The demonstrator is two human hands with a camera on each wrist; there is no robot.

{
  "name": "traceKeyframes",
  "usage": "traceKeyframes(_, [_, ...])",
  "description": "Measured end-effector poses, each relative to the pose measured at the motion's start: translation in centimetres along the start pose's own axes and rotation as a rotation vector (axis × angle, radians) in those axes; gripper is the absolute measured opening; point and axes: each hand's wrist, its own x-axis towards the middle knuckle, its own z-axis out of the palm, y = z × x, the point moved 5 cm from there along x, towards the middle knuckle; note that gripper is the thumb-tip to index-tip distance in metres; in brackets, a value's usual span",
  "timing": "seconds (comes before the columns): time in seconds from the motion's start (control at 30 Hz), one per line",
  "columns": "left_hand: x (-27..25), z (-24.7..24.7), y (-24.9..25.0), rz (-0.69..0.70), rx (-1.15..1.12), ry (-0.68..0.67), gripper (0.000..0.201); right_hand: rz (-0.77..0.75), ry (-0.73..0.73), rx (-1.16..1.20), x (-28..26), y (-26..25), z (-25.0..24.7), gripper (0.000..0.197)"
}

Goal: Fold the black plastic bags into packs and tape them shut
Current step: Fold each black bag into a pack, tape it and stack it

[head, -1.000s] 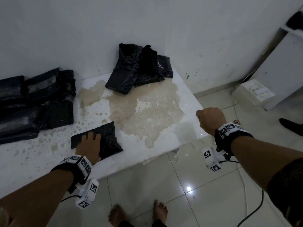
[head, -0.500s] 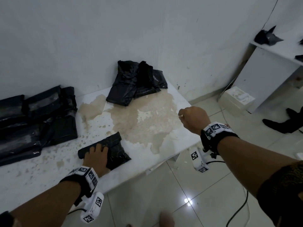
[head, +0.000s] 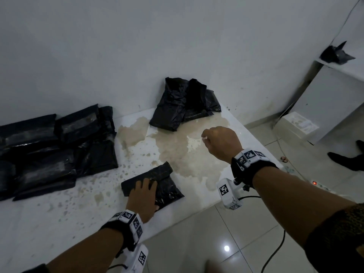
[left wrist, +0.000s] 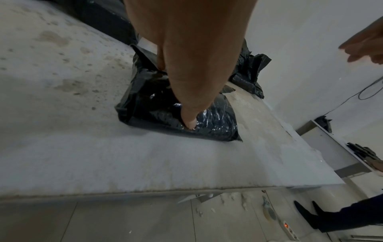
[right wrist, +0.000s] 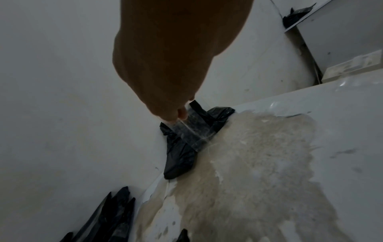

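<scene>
On table [head: 59, 217], left hand [head: 142, 196] fingers flat on folded pack [head: 169, 186], right hand [head: 220, 141] fingers pinching tape strip [right wrist: 194, 131]

A white bench [head: 226, 186], stained brown across its top, is set against a plain white wall [head: 98, 46]. The floor [head: 246, 229] is laid with glossy pale tiles, in which a ceiling light is reflected. A white cabinet [head: 331, 107] is placed to the right.

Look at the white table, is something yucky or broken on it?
Yes. A big brownish patch spreads across the middle of the white table, with small brown spots beside it. It looks stained or peeled, not spilled liquid for sure. The folded black pack lies at its edge.
</scene>
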Motion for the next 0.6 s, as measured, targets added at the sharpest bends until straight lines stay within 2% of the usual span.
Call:
traceKeyframes(0.2, [-0.4, 0.8, -0.7, 0.039, -0.101, 0.044, 0.09, -0.084, 0.046, 0.098, 3.0, -3.0, 1.1, 0.017])
traceKeyframes(0.33, [0.6, 1.3, -1.4, 0.038, -0.206, 0.065, 0.085, -0.198, 0.08, 0.213, 5.6, -4.9, 2.0, 0.011])
traceKeyframes(0.4, [0.8, 1.2, -1.7, 0.034, -0.283, 0.091, 0.089, -0.25, 0.095, 0.27, 6.9, -5.5, 2.1, 0.008])
traceKeyframes(0.53, [0.8, 1.2, -2.6, -0.101, -0.676, 0.144, 0.09, -0.369, 0.102, 0.359, 9.2, -6.5, 2.6, 0.009])
traceKeyframes(0.6, [0.6, 0.8, -3.0, -0.235, -0.968, 0.136, 0.075, -0.416, 0.087, 0.395, 10.1, -7.1, 2.9, 0.009])
